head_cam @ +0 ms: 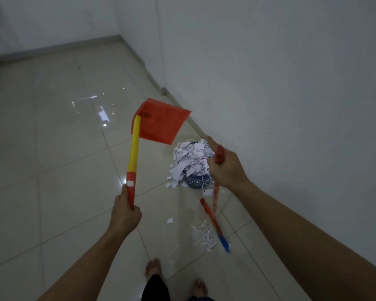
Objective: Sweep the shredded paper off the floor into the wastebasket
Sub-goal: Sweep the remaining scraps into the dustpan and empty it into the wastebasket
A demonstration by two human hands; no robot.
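Head view: left hand (125, 210) grips the raised dustpan (161, 121) handle. Right hand (223, 165) fingers wrap the broom (215, 205); its blurred head seems to touch floor scraps (205, 234) beside the heaped wastebasket (197, 181).

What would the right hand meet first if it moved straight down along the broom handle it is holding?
Probably the tiled floor beside the blue wastebasket; the right hand has only the broom handle below it, though depth is unclear.

No legible text, label, brand or number appeared. Faint marks on the red dustpan (161, 122) were unreadable.
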